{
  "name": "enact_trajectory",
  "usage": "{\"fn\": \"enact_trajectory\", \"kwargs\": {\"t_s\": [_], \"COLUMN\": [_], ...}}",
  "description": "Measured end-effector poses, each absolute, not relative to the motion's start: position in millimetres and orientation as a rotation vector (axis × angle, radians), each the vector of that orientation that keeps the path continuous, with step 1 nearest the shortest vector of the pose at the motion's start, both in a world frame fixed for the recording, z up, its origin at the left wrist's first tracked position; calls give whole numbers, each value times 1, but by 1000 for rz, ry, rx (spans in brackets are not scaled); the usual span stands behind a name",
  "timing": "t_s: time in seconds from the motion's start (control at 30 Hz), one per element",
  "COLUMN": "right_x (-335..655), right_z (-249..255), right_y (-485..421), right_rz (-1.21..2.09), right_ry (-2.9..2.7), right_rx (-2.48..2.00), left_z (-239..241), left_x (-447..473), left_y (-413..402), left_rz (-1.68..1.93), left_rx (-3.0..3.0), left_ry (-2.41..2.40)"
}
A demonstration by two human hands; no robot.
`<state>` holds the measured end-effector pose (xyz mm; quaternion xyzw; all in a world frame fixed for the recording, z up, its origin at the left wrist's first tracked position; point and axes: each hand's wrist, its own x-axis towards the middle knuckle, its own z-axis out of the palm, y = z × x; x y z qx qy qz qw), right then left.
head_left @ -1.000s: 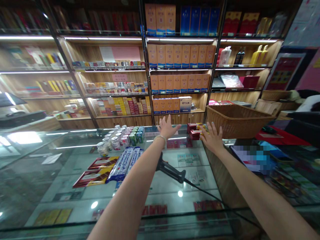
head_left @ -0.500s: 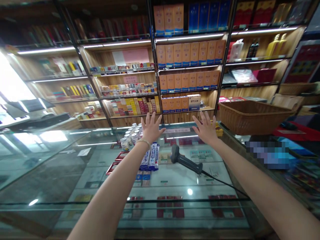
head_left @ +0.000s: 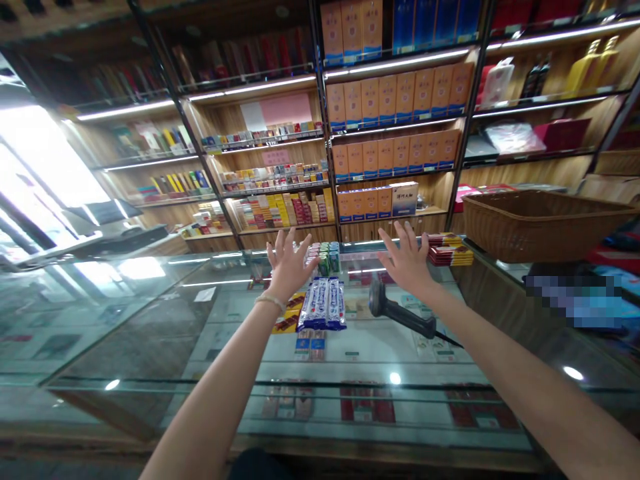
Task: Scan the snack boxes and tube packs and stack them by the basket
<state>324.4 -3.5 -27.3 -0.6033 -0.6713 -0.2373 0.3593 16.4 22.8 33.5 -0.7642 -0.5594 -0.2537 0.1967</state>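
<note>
Both my arms stretch forward over a glass counter (head_left: 360, 347). My left hand (head_left: 286, 265) is raised with fingers spread and holds nothing; a thin bracelet circles its wrist. It hovers above blue-and-white packs (head_left: 323, 304) and red-and-yellow packs (head_left: 287, 320) lying on the glass. My right hand (head_left: 407, 261) is also spread and empty, just above the head of a black barcode scanner (head_left: 400, 312) that lies on the counter. Small green cans (head_left: 327, 259) stand behind my left hand.
A wicker basket (head_left: 540, 223) stands on the counter at the right, with a stack of red packs (head_left: 449, 249) beside it. Wooden shelves behind hold orange boxes (head_left: 395, 100), blue boxes, bottles and cigarette packs. A monitor (head_left: 105, 212) sits at the left.
Both hands have drifted left and lifted, fingers staying spread. My right hand has left the stack of red packs. The view has shifted right and pulled back.
</note>
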Motion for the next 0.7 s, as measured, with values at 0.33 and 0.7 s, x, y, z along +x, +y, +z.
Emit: {"fn": "enact_trajectory", "kwargs": {"t_s": [0.33, 0.7], "right_x": [256, 168], "right_z": [-23, -42], "right_y": [-26, -40], "right_rz": [-588, -452], "right_ry": [-1866, -2076], "right_rx": [-1451, -1308], "left_z": [27, -6], "left_x": [-45, -108], "left_y": [3, -23], "left_rz": [-686, -645], "left_rx": [-2042, -1978], "left_ry": [-1620, -1679]}}
